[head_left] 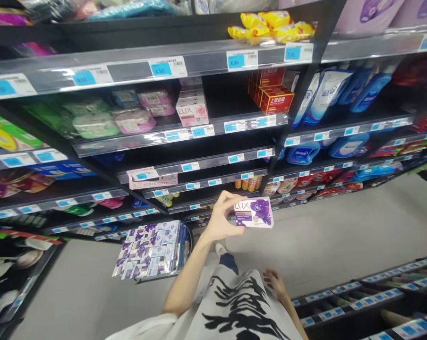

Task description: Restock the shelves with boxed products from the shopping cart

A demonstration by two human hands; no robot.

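Observation:
In front of the shelves, my left hand (218, 217) grips a white and purple LUX soap box (256, 213) by its left end, thumb below and fingers above. The flower print on the box faces up towards me. My right hand (274, 282) hangs low beside my shirt, its fingers loosely apart with nothing in them. Left of my left forearm stands a stack of purple-white and blue-white soap boxes (146, 250), on a low dark carrier near the floor. A pink LUX box row (192, 111) stands on the shelf ahead.
Red boxes (273, 100) and plastic soap dishes (133, 121) share the shelf with the pink boxes. Yellow packets (266, 27) lie above. Blue detergent bottles (302, 153) are at right. Another shelf unit (362, 302) borders the grey floor (327, 226) at lower right.

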